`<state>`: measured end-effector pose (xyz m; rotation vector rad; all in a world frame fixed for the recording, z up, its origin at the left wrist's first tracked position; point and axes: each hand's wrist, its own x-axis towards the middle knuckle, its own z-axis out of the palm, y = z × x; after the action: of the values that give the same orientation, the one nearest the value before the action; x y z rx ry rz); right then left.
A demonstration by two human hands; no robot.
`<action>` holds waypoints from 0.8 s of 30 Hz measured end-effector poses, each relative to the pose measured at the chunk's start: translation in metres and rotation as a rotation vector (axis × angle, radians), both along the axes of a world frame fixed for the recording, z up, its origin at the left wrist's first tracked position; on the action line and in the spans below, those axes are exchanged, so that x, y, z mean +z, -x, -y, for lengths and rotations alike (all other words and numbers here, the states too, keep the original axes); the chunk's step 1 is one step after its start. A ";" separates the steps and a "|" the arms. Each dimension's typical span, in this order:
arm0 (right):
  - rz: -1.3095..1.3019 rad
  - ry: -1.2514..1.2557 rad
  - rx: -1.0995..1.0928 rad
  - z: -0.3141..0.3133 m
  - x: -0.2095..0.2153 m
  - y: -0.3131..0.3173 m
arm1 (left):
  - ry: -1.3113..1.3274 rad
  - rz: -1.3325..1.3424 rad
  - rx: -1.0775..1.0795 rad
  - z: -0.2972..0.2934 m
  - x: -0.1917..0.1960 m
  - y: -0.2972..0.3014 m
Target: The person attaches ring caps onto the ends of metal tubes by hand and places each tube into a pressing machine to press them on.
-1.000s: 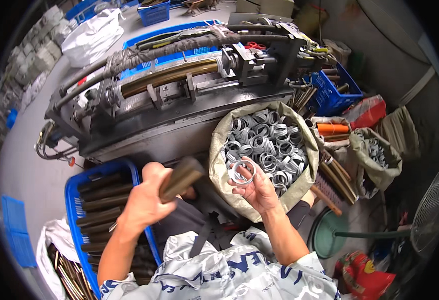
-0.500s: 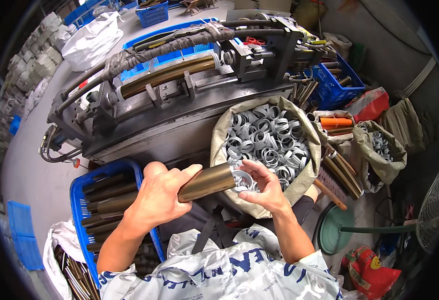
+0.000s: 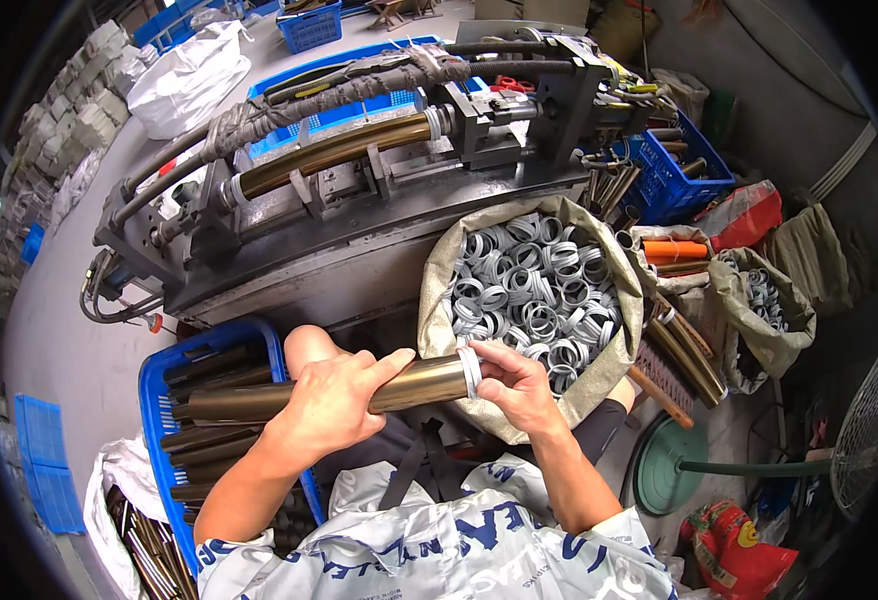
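Left hand [image 3: 334, 400] wraps around the bronze metal tube [image 3: 359, 392], held level above the lap — it looks stiff, smooth, likely slippery, so a mid-length grip suits it. Right hand [image 3: 519, 385] pinches a grey ring [image 3: 471, 371] at the tube's end, fingers curled — just before the sack of rings [image 3: 544, 290].

- Ahead, the long machine [image 3: 359, 200] with its hose bundle [image 3: 359, 85] walls off the far side; only its flat front ledge is bare
- Right of the hands, the open sack of grey rings [image 3: 534, 290] fills the space, its rim just beside the right hand [image 3: 519, 385]
- Left, the blue crate of tubes [image 3: 209, 400] sits under the left hand [image 3: 334, 400]; grey floor [image 3: 59, 340] beyond it lies open
- Far right: loose rods [image 3: 684, 350], a smaller sack [image 3: 764, 310], a green fan base [image 3: 669, 465] crowd the ground
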<state>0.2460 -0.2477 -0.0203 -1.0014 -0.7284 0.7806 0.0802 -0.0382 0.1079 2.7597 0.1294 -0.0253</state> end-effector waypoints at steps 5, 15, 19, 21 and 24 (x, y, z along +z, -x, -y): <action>0.012 0.111 -0.004 0.000 0.001 -0.001 | -0.019 0.061 0.028 0.003 -0.010 -0.006; 0.584 0.176 -0.220 -0.025 0.053 0.013 | -0.004 0.291 0.025 0.008 -0.010 -0.014; 0.546 0.179 -0.271 -0.031 0.044 0.015 | 0.043 0.280 0.040 0.006 -0.015 -0.018; 0.464 0.175 -0.274 -0.034 0.040 0.016 | 0.030 0.266 0.039 0.004 -0.018 -0.018; 0.521 0.160 -0.246 -0.034 0.042 0.007 | 0.045 0.236 0.071 0.004 -0.011 -0.017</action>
<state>0.2387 -0.2134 0.0221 -1.4347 -0.9721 0.3642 0.0976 -0.0423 0.0970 2.6868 0.1613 0.3109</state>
